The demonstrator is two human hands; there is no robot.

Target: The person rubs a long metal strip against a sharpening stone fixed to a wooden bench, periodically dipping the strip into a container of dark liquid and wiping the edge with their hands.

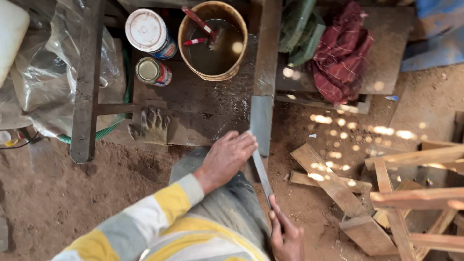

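My left hand (227, 157) lies flat, fingers pressed on the blade (261, 169) to steady it against the stone (261, 123), while my right hand (286, 237) is closed, it seems, around its handle end, the bucket (212, 41) well beyond.

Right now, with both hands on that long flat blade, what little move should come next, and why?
Probably a short push of the blade forward along the grey stone. The left hand presses its far end against the stone and the right hand grips the near end, so it seems set for a sharpening stroke.
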